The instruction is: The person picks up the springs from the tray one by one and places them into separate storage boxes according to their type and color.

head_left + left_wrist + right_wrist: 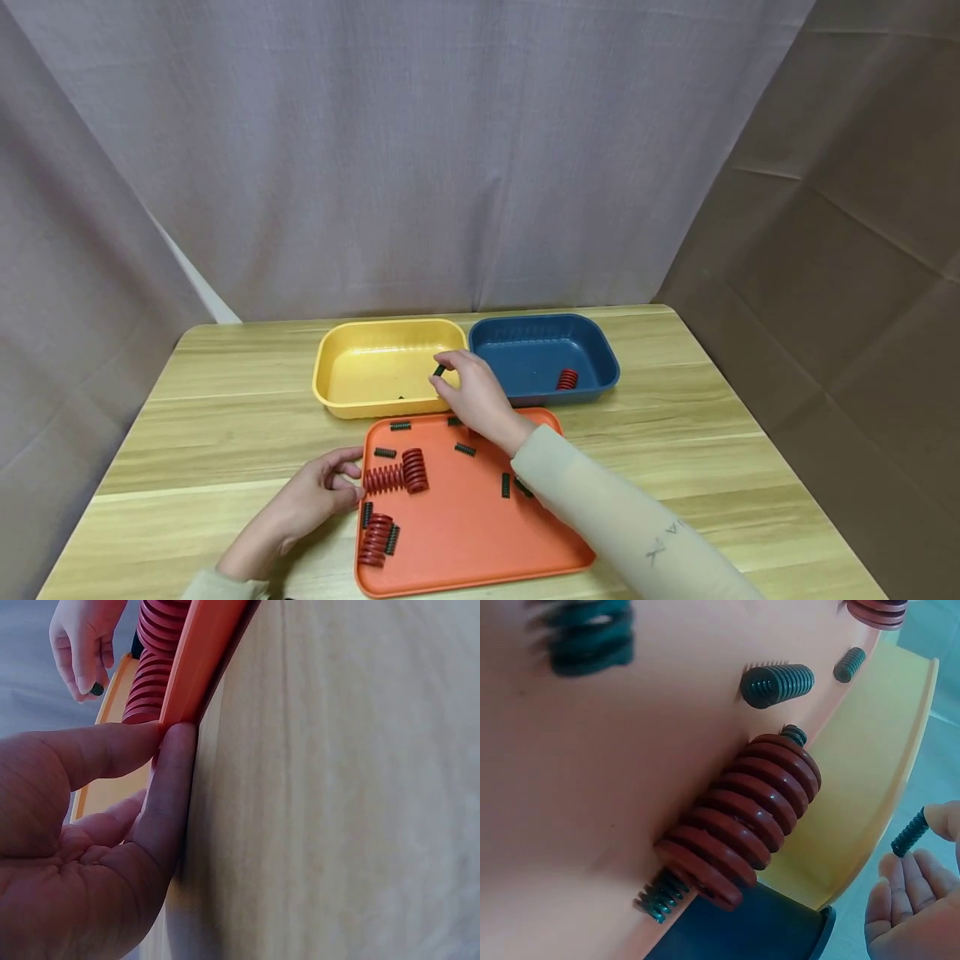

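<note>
My right hand (480, 398) is raised over the right end of the yellow bin (352, 409). It pinches a small dark green coil spring (910, 832) between thumb and fingers. At the left edge of the orange tray (472, 542), my left hand (307, 498) grips the rim between thumb and finger, seen closely in the left wrist view. Thick red springs (414, 471) and several small green springs (465, 450) lie on the tray. A large red spring (742, 814) in the right wrist view is mostly hidden by my right arm in the head view.
Right of the yellow bin stands a blue bin (607, 382) with a red spring (567, 380) inside. A tiny dark piece (401, 397) shows in the yellow bin. Grey curtains (420, 167) hang behind the wooden table (720, 467) and along its sides.
</note>
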Tool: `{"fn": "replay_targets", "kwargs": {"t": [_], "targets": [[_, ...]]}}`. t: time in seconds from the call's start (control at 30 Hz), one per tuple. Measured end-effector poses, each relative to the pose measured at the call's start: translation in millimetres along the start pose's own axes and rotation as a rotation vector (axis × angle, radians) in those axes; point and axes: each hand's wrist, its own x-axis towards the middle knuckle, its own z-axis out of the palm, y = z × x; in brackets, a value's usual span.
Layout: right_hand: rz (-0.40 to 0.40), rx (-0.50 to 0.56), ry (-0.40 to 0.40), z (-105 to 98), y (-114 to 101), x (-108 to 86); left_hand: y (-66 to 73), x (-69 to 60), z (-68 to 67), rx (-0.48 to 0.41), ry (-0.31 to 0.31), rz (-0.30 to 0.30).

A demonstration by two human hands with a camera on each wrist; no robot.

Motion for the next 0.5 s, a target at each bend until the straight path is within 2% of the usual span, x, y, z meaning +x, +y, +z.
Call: {"fn": "replay_targets", "kwargs": {"t": [0.5], "targets": [[0.002, -0.057, -0.020, 5.9, 1.9, 9.8, 0.0, 0.3, 0.6, -0.005, 0.000, 0.001]]}}
